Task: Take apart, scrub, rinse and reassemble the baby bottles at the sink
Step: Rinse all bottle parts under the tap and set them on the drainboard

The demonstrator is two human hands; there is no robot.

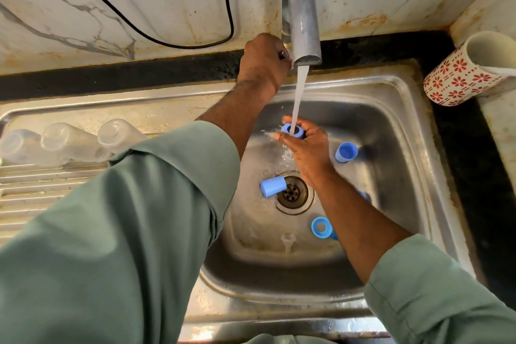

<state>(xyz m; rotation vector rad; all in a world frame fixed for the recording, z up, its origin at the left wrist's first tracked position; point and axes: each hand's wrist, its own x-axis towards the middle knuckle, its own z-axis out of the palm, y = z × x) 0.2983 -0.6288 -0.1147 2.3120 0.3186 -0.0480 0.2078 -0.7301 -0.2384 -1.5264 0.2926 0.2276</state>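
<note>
A person rinses a blue collar under the running tap at a steel sink, the right hand pinching the ring between thumb and fingers so that its open bore faces up and the stream drops straight through it. The left hand is up at the back edge of the sink, fingers curled round what appears to be the tap handle, though the spout hides most of that grip. The rest of the parts lie loose in the basin: one blue cap on its side touching the left rim of the drain, its long axis running left to right; a second cap toward the right wall, just beside the right wrist; a second collar near the front, partly under the right forearm; and a clear teat at the front of the basin floor. Three clear bottles lie side by side on the drainboard at the left edge, well apart from both hands. Judged from this, rinsing is under way and reassembly has not begun. The next piece likely falls to the right hand, which is the nearer one: the cap by the drain lies below and slightly left of its fingers, side-on to a reach from above.
</note>
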